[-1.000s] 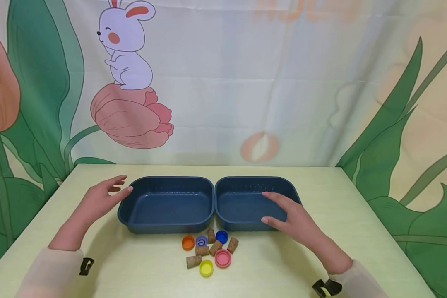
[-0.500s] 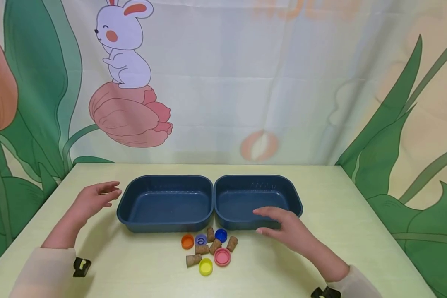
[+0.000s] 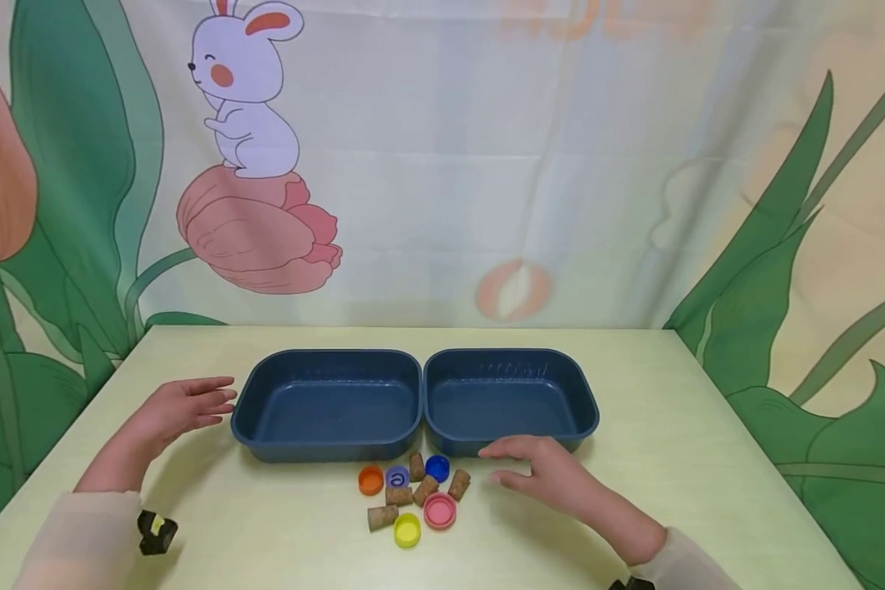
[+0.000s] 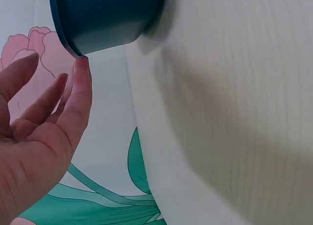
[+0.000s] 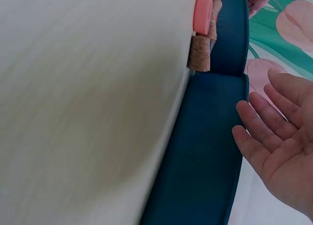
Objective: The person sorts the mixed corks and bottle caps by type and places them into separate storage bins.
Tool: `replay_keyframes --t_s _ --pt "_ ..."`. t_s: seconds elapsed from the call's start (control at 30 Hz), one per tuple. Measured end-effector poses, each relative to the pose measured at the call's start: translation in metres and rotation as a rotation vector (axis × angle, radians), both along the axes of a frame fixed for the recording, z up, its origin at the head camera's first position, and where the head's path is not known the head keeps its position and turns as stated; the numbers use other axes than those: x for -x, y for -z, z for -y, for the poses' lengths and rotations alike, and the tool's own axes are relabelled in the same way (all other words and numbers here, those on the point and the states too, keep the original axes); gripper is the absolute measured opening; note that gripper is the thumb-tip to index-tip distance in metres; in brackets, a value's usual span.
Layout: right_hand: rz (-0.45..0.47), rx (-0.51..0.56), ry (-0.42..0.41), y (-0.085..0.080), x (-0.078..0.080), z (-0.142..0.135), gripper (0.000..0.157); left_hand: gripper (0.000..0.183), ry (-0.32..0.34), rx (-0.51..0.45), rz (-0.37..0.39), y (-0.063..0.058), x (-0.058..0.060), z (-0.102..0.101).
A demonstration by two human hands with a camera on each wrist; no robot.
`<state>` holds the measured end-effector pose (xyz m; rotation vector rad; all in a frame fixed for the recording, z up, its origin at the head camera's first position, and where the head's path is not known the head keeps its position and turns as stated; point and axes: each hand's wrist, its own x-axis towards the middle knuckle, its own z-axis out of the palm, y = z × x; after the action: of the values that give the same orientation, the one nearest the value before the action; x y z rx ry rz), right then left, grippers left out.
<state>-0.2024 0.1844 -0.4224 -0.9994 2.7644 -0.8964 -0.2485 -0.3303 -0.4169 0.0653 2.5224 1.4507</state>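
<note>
My left hand [image 3: 180, 414], its fingers loosely extended and holding nothing, hovers at the outer side of the left blue bin [image 3: 328, 451]. In the head view my right hand [image 3: 549, 475] hangs before the front edge of the right blue bin [image 3: 512, 355], fingers relaxed and grasping nothing. Left of it on the table lies a cluster of small pieces. Among them are a cork [image 3: 460, 484], a pink bottle cap [image 3: 439, 510], a blue cap [image 3: 437, 469], a yellow cap [image 3: 407, 531], an orange cap [image 3: 371, 480] and a purple cap [image 3: 397, 477]. Several more corks lie between the caps.
The two bins stand side by side on the pale table [image 3: 265, 533], behind the cluster. A printed curtain [image 3: 428, 205] with a rabbit and flowers hangs beyond the table's back edge. Each forearm has a black wrist device [image 3: 156, 533] on it.
My right hand has come nearer, moving down and left from over the right bin toward the cluster. My left hand has drawn slightly down and left. Corks, caps and bins have stayed put.
</note>
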Motion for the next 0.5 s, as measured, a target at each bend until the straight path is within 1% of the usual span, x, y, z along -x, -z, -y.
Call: replay_keyframes --t_s 0.27,0.5 --pt "0.074 -0.044 -0.034 0.008 0.007 0.008 0.036 0.055 0.010 -0.042 0.053 0.008 0.004 0.004" --pt "0.101 -0.096 -0.052 0.013 0.012 0.015 0.037 0.058 -0.020 -0.093 0.104 0.009 0.006 0.006"
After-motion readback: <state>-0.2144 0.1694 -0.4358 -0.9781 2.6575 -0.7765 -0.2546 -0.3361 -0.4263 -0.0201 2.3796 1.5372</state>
